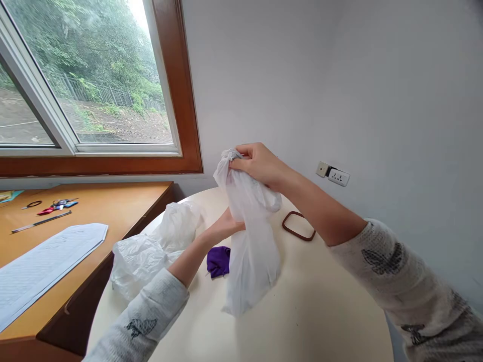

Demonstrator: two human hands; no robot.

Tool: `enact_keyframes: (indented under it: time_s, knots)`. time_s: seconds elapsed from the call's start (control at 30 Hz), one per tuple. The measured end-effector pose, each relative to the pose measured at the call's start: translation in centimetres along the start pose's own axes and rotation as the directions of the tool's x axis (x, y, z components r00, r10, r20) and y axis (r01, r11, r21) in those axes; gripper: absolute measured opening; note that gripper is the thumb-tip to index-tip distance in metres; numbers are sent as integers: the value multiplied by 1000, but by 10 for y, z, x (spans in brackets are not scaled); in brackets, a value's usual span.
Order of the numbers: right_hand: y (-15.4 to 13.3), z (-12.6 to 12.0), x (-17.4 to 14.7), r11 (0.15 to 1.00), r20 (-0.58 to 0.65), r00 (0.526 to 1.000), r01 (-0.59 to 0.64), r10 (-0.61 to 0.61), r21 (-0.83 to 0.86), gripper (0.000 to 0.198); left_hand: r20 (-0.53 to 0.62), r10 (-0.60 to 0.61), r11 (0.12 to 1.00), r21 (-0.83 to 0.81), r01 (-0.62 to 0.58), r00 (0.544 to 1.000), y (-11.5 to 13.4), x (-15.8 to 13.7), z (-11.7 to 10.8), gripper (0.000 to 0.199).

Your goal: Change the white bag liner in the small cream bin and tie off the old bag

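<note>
A translucent white plastic bag (254, 261) hangs above the round table, bunched at its top. My right hand (258, 163) pinches that gathered top between thumb and fingers. Lower down, my left hand (230, 223) reaches behind the bag, its fingers covered by the plastic, so their grip is hidden. On the table behind my left forearm lies more crumpled white plastic bag (147, 256). A small purple cloth piece (218, 261) rests just below my left hand, partly behind the hanging bag.
A brown rounded frame (299, 226) lies on the cream round table (313, 301), near my right forearm. The wooden desk (124, 196) at left bears papers (53, 266), a pen (41, 221) and keys (60, 204). A wall socket (338, 176) is at right.
</note>
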State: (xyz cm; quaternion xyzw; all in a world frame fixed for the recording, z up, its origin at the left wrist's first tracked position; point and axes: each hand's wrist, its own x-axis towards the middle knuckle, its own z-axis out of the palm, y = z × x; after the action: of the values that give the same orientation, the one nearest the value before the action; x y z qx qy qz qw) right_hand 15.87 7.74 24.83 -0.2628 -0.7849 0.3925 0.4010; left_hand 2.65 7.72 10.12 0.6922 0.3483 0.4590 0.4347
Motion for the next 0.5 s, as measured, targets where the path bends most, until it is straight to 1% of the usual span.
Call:
enact_keyframes:
  time_s: [0.07,0.1,0.13,0.2,0.27,0.3,0.4,0.5]
  knots:
    - [4,6,2,997,-7,1000,-19,20,76,8,73,-48,991,-125,57,996,4,0,1,57]
    - [5,9,3,994,2,999,-32,32,106,7,72,-66,978,-191,79,995,7,-1,2,57]
    - [7,12,4,990,16,999,-45,43,130,8,62,-93,962,-254,105,994,12,-1,3,59]
    - [8,14,7,985,39,998,-57,51,165,13,36,-181,917,-354,182,983,23,-2,5,58]
    - [9,9,9,981,18,1000,-28,25,191,19,0,-277,871,-423,250,961,33,-5,5,49]
    - [9,4,9,978,-9,1000,-1,2,208,22,-21,-307,852,-452,265,951,36,-7,3,45]
    - [13,-18,2,952,-112,991,99,-69,290,35,-93,-333,811,-537,234,938,40,-12,-7,37]
    - [30,-39,-16,916,-189,976,168,-103,365,46,-158,-348,767,-615,184,924,38,-16,-20,31]
